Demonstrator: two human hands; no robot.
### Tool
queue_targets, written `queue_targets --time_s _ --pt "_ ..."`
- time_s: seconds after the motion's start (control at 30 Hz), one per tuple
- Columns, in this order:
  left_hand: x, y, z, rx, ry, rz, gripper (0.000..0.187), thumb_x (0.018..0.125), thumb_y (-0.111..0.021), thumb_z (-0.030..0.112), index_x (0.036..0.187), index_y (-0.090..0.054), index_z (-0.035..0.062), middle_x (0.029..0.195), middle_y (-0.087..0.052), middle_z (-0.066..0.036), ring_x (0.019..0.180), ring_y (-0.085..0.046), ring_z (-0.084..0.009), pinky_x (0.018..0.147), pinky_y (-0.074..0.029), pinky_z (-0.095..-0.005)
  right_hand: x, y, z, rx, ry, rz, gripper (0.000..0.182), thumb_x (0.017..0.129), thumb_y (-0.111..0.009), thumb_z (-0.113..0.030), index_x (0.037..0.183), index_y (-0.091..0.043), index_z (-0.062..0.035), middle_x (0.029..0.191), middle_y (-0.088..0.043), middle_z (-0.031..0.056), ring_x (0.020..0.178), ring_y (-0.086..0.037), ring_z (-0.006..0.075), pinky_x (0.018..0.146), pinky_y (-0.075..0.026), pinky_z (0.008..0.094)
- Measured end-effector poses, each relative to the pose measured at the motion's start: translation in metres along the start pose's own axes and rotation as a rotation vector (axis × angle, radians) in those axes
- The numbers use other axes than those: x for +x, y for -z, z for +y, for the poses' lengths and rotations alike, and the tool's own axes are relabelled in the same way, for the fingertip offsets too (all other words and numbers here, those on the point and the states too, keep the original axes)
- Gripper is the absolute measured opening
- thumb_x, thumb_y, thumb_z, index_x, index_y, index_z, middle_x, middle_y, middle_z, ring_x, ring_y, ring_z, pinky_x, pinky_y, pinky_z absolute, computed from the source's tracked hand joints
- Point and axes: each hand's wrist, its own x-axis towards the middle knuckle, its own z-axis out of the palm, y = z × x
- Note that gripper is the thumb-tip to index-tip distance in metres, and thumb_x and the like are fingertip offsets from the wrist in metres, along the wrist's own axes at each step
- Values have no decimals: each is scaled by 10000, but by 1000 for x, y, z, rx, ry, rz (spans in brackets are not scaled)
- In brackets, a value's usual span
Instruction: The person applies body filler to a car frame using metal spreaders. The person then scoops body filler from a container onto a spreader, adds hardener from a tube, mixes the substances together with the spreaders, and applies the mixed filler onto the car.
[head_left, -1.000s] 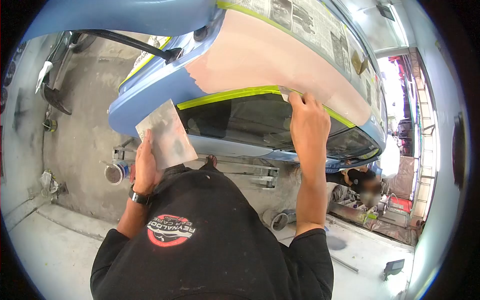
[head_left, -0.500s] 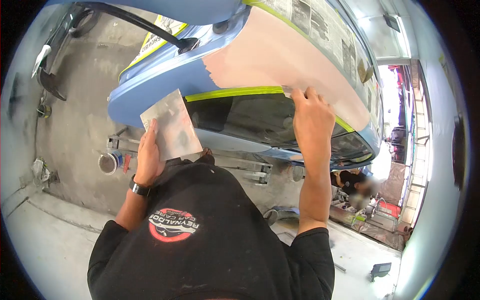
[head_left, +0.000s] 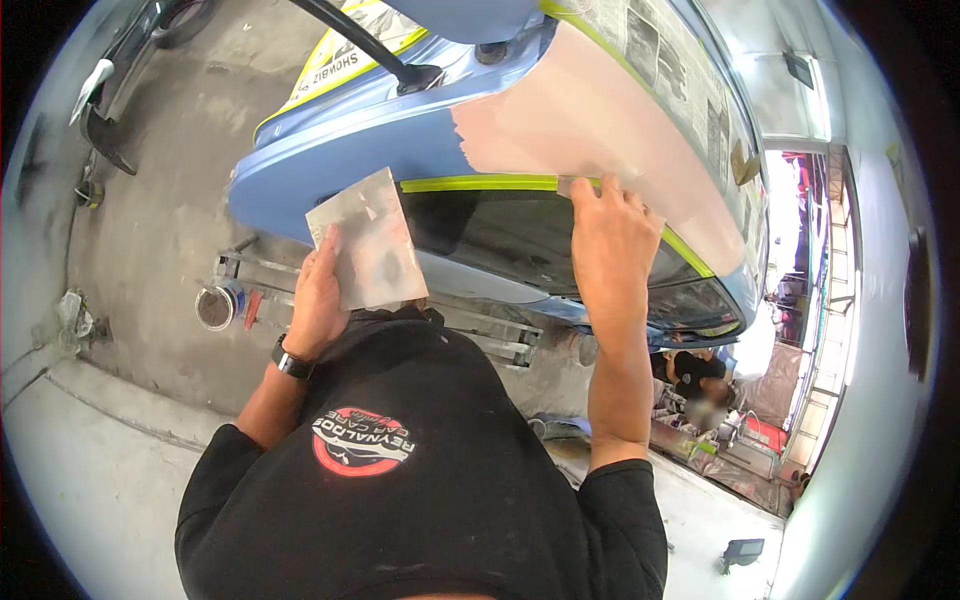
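Observation:
My left hand (head_left: 322, 300) holds a flat, pale square board (head_left: 370, 245) smeared with pinkish and grey paste, tilted beside the car. With fingers bent, my right hand (head_left: 612, 225) presses a thin, pale, flat tool (head_left: 566, 187), mostly hidden, against the car's edge. Pinkish filler (head_left: 580, 110) covers a broad patch of the blue car body (head_left: 330, 165). Green masking tape (head_left: 480, 184) runs along the top of the dark side window (head_left: 480, 225), passing beneath my right fingers.
Newspaper (head_left: 660, 50) masks the glass beyond the filler. A bucket (head_left: 217, 305) and a metal frame (head_left: 470, 325) stand below the car. Another person (head_left: 695, 375) is low at the right, near a red item (head_left: 766, 432). A black strut (head_left: 350, 32) crosses the upper left.
The view has shifted, so the car and board appear further right. My right hand has moved slightly left along the taped edge, towards the board.

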Motion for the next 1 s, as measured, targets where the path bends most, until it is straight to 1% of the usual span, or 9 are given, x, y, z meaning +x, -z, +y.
queue_targets --time_s 0.43,0.57,0.63,0.67,0.77,0.83,0.87,0.97,1.0 --pt "-2 5 6 -36 -16 -18 502 1052 -448 379 1388 -453 6 1307 -581 -117 1163 -597 -220 992 -493 -379 15 3 -63 125 87 -32 133 806 -625 -163 880 -704 -87 905 -626 82 859 -643 270 718 -480 403" --pt "0 11 6 -51 -35 -9 501 1048 -458 371 1393 -443 9 1301 -582 -118 1165 -597 -229 983 -502 -390 0 10 -87 260 142 -112 133 841 -585 -156 932 -667 -105 924 -622 86 848 -649 282 709 -506 431" --pt "-2 12 8 -50 -30 14 497 1047 -461 364 1395 -440 10 1300 -582 -118 1167 -597 -233 983 -503 -395 -16 7 -93 458 126 -135 103 820 -608 -105 919 -629 -88 913 -607 103 836 -641 298 701 -513 421" --pt "-2 11 8 -45 -21 30 492 1047 -462 361 1394 -442 13 1301 -582 -117 1167 -597 -234 983 -502 -397 -23 5 -91 578 132 -181 251 790 -617 -27 1039 -639 -55 929 -593 120 836 -629 312 711 -515 432" --pt "-1 10 5 -43 15 45 477 1047 -464 353 1390 -447 21 1301 -584 -116 1162 -600 -237 984 -502 -401 -42 6 -83 1016 17 -135 478 771 -577 50 1236 -621 -48 1006 -604 140 894 -627 330 783 -519 445" --pt "0 -9 3 -64 42 3 470 1047 -465 350 1389 -449 27 1298 -587 -118 1149 -607 -238 986 -501 -403 -52 -3 -73 1302 31 -85 587 759 -567 60 1331 -575 -72 1089 -592 157 957 -613 345 846 -513 428" --pt "-2 -24 2 -126 23 19 379 1045 -494 299 1268 -560 -1 1179 -659 -113 1023 -670 -220 904 -551 -379 -58 -5 -72 1445 37 -53 642 753 -561 65 1378 -552 -85 1131 -586 165 989 -607 352 877 -510 419" --pt "-1 -58 -8 -89 -69 8 361 1044 -499 287 1270 -556 11 1164 -661 -109 1015 -672 -220 897 -553 -383 -72 -5 -66 1461 188 -4 704 754 -531 81 1432 -504 -106 1280 -533 191 1080 -583 379 935 -497 408" --pt "-1 -67 -9 -77 -57 -1 363 1040 -513 291 1281 -542 22 1158 -660 -101 1005 -673 -219 883 -558 -383 -80 -7 -66 1364 136 16 672 745 -526 114 1377 -556 -110 1304 -538 167 1154 -577 350 950 -492 408"
